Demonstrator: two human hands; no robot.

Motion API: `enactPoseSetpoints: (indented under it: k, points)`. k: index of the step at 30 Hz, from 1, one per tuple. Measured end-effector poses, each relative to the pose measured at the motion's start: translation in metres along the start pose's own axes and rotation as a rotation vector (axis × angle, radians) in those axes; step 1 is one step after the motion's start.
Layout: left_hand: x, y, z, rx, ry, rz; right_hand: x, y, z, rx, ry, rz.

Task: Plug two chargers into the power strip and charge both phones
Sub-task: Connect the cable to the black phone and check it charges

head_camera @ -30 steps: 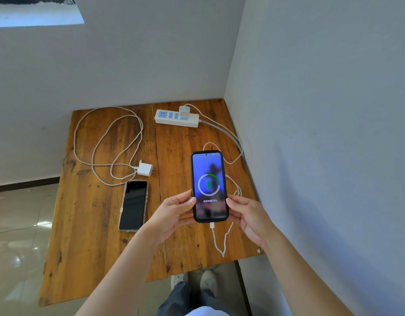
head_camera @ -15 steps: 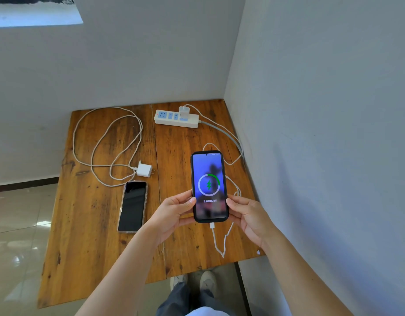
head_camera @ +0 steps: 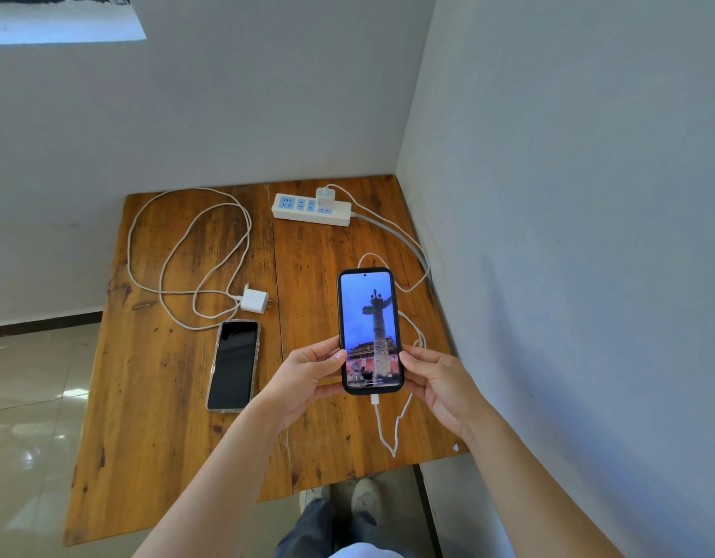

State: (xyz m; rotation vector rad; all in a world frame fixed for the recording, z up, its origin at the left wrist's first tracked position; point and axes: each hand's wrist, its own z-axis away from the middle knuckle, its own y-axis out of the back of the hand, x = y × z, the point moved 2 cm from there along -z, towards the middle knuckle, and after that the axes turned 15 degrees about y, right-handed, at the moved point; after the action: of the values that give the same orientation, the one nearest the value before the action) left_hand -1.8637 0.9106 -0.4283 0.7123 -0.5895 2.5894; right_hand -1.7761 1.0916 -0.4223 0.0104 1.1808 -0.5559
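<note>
A black-cased phone (head_camera: 370, 324) with a lit wallpaper screen is held above the table, my left hand (head_camera: 303, 380) on its left edge and my right hand (head_camera: 440, 380) on its right edge. A white cable (head_camera: 384, 428) is plugged into its bottom and runs to a white charger (head_camera: 325, 195) seated in the white power strip (head_camera: 311, 209) at the back. A second phone (head_camera: 234, 366), screen dark, lies flat on the table to the left. A second white charger (head_camera: 254, 300) lies loose just behind it, its long cable (head_camera: 178, 251) looped over the table's left half.
The wooden table (head_camera: 146, 416) stands in a corner, with walls behind and close on the right. The strip's grey lead (head_camera: 404, 239) runs along the right edge. Tiled floor lies to the left, and my shoes (head_camera: 364, 493) show below the front edge.
The held phone's screen changed from a green charging ring to a wallpaper picture. Both hands and the phone stayed almost still.
</note>
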Motion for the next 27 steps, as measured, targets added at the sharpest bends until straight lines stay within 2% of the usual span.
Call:
enactPoseSetpoints:
  k: [12, 19, 27]
  points:
    - [0.001, 0.001, -0.008, 0.044, -0.004, -0.025, 0.004, 0.004, -0.010, -0.003, -0.021, 0.074]
    - [-0.014, 0.006, -0.031, 0.185, 0.047, -0.035, 0.023, 0.009, -0.030, -0.024, -0.042, 0.371]
    - [-0.057, 0.022, -0.079, 0.324, 0.229, -0.052, 0.083, 0.019, -0.060, -0.009, -0.235, 0.609]
